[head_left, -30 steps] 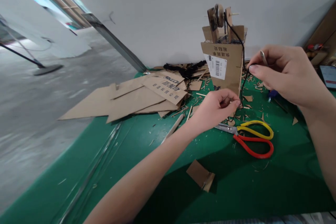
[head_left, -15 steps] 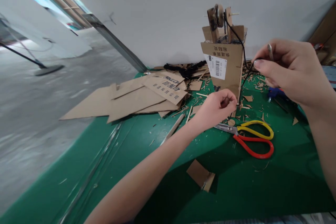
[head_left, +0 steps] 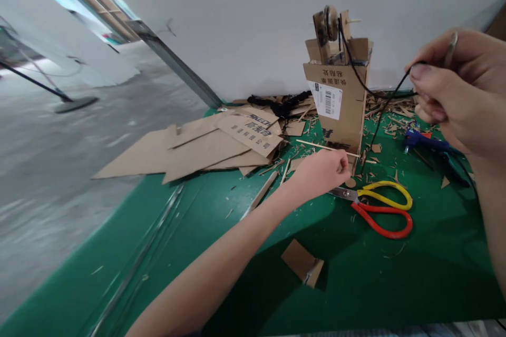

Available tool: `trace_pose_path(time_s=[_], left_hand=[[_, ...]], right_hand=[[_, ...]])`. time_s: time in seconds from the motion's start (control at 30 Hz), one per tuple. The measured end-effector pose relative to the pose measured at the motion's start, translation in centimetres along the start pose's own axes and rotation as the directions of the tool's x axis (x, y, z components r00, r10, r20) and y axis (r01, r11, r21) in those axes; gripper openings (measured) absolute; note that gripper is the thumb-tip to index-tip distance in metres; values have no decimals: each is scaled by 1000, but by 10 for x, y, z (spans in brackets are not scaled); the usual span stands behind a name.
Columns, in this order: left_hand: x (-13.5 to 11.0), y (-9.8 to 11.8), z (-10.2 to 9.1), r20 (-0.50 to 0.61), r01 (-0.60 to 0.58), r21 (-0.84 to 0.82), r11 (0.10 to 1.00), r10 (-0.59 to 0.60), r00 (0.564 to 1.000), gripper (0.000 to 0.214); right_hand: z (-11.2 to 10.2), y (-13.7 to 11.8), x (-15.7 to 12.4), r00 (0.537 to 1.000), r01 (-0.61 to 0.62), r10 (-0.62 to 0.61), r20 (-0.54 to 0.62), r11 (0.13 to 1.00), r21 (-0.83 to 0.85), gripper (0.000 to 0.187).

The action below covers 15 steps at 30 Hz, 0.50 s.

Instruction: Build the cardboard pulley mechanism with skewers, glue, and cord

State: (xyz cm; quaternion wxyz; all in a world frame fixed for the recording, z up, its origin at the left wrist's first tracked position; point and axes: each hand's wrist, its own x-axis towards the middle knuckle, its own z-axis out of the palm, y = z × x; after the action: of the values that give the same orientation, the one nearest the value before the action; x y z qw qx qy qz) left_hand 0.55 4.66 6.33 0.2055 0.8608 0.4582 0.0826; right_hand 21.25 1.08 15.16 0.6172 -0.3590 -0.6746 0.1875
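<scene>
A cardboard tower (head_left: pixel 340 100) with a barcode label stands on the green table (head_left: pixel 237 253), and a small pulley wheel (head_left: pixel 330 22) sits at its top. A black cord (head_left: pixel 389 97) runs from the wheel out to my right hand (head_left: pixel 458 84), which pinches it at the upper right. From there the cord drops down toward my left hand (head_left: pixel 322 171), which is closed on its lower end next to the tower's base. A thin wooden stick (head_left: pixel 326 148) lies just above that hand.
Yellow and red scissors (head_left: pixel 379 208) lie right of my left hand. Flat cardboard sheets (head_left: pixel 205 147) are piled at the left. A folded cardboard scrap (head_left: pixel 302 263) lies nearer me. A blue glue gun (head_left: pixel 430 145) and many cardboard shavings are at the right.
My right hand has moved right and upward, drawing the black cord away from the tower. My left hand has dropped slightly and stayed closed near the tower's base.
</scene>
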Motion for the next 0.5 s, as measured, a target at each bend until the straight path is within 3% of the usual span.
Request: trace_pose_path(time_s=[0.07, 0.13, 0.2, 0.3, 0.4, 0.5], left_hand=[[-1, -1, -1, 21, -47, -34, 998, 48, 999, 7], [-3, 1, -6, -13, -118, -180, 977, 118, 993, 14], [-7, 6, -12, -104, -209, -382, 900, 183, 978, 26], [-12, 18, -18, -256, -309, -598, 739, 189, 948, 36], [-18, 31, -19, -362, -382, -692, 612, 164, 918, 34], [-22, 38, -18, -476, -470, -695, 545, 143, 868, 27]], right_hand=[[0, -1, 0, 1000, -3, 3, -3, 1000, -3, 15], [1, -1, 0, 1000, -11, 11, 11, 1000, -2, 15], [3, -1, -1, 999, -16, 16, 33, 1000, -11, 14], [7, -3, -2, 996, -30, 35, 84, 998, -57, 13], [11, -5, -4, 985, -34, 56, 161, 990, -137, 11], [16, -6, -7, 964, -13, 69, 257, 978, -210, 13]])
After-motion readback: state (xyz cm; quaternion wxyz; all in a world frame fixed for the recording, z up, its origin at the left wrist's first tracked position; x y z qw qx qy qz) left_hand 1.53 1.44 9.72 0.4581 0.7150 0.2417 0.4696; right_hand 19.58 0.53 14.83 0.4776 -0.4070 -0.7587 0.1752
